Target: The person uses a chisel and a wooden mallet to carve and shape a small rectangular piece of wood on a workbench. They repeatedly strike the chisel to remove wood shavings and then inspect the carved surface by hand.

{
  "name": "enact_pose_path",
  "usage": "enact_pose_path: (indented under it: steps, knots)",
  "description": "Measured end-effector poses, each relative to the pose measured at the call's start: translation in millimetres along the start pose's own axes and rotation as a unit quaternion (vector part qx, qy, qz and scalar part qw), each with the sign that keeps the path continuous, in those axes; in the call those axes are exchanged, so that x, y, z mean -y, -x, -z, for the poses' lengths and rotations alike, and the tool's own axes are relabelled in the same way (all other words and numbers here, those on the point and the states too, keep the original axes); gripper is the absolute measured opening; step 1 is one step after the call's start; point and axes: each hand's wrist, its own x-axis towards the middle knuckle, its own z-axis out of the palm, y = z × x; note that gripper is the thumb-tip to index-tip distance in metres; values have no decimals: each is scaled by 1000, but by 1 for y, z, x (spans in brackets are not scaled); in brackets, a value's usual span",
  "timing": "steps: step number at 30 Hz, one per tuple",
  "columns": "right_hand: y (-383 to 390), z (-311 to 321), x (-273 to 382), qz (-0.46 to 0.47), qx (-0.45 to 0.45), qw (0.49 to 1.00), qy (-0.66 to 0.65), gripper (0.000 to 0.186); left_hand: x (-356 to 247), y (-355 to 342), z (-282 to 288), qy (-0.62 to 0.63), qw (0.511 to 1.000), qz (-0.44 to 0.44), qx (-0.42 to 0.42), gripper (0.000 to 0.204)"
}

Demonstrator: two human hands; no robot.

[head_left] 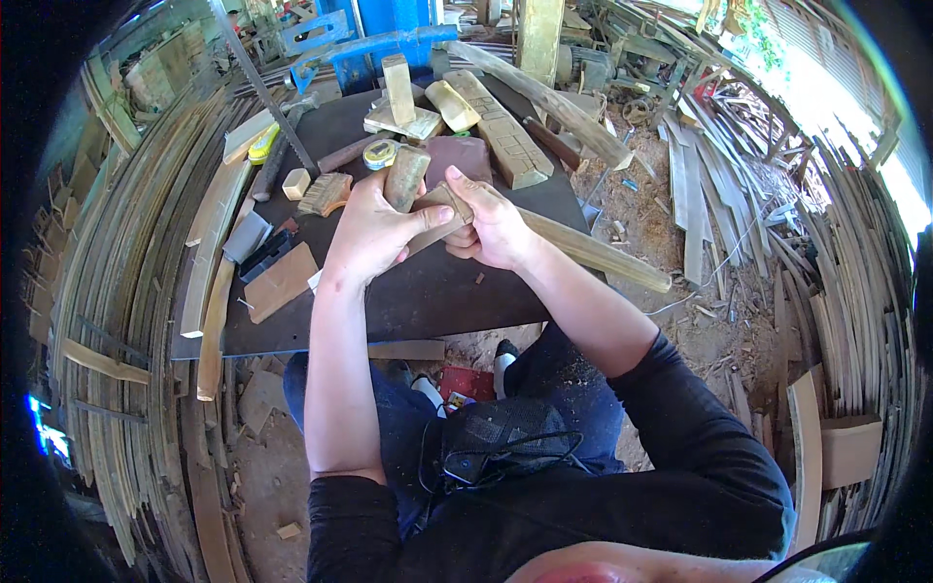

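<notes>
My left hand and my right hand meet above the dark table, closed on a short piece of wood. My thumbs lie along its upper side; most of the fingers are hidden behind it. A wooden block stands up in the crook of my left hand, and whether it is joined to the held piece I cannot tell. From behind my right wrist a long wooden stick reaches out past the table's right edge. A tape measure lies just beyond my left hand.
Farther back stand an upright wood block and a thick marked beam. A hammer, a yellow tape measure and a flat board lie at the left. Stacked planks flank the table; wood scraps litter the floor.
</notes>
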Motion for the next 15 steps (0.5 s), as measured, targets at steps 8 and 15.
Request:
enact_pose_path:
  steps: [8,15]
  knots:
    - [-3,6,-2,187,-155,881,407,41,1,-4,-10,-59,998,-12,-23,43]
    - [-1,0,8,340,-147,696,615,29,17,-11,-12,-137,987,-70,-49,44]
